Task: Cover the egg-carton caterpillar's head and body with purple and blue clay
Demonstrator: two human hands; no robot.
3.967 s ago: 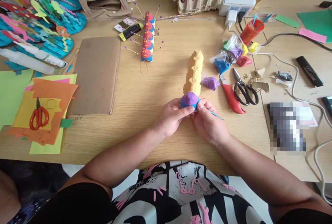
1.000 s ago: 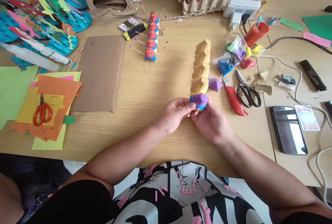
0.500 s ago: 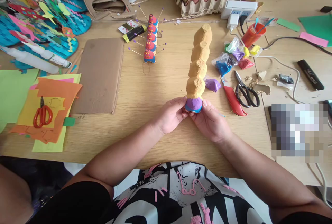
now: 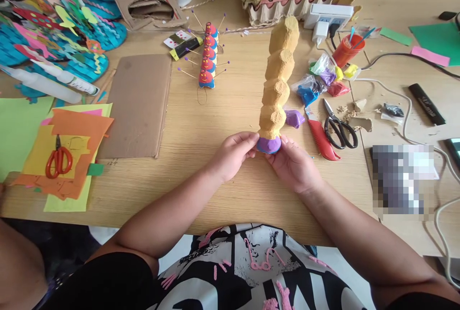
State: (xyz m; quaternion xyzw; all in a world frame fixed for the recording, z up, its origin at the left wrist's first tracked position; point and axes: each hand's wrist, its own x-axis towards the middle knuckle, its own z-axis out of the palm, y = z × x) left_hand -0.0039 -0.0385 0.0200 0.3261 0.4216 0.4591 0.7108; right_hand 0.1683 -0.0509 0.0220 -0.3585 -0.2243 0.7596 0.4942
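A long bumpy yellow egg-carton strip (image 4: 278,85) points away from me, its near end covered with purple clay (image 4: 269,144) and a thin blue edge below. My left hand (image 4: 237,154) pinches the left side of that near end. On its right side, my right hand (image 4: 296,164) grips with thumb and fingers. Right of the strip lies a lump of purple clay (image 4: 294,118). Farther left stands a finished-looking red and blue caterpillar (image 4: 208,58) with smiling faces and purple-tipped sticks.
Black-handled scissors (image 4: 339,128), a red cutter (image 4: 321,137), bagged clay (image 4: 309,90) and an orange cup (image 4: 348,49) lie to the right. Cardboard (image 4: 136,104), paper sheets (image 4: 97,132) and red scissors (image 4: 58,160) are left. Egg trays (image 4: 291,3) are stacked behind.
The far end of the yellow strip has risen and moved slightly away, and the strip has turned a little. Both hands keep their hold at the purple end.
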